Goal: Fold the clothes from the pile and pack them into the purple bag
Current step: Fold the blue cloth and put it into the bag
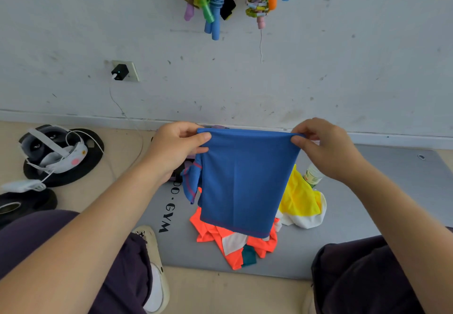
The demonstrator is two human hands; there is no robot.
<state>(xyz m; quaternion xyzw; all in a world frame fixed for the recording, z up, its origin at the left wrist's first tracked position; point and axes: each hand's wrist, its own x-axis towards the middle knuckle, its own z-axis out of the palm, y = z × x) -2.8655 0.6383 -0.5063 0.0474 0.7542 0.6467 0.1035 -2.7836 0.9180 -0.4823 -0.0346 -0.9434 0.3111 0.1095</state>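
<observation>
Early in the task, we judge. Our left hand (175, 147) pinches one top corner of the blue shirt (241, 181), which hangs folded over in the air above the mat (367, 206); our right hand (323, 147) pinches the other corner. Below it the pile remains: an orange garment (215, 235), then a yellow one (300, 198) and some white cloth, all unfolded. Only a purple scrap shows behind the shirt; we can't tell if that's the bag, so nothing visibly packed.
</observation>
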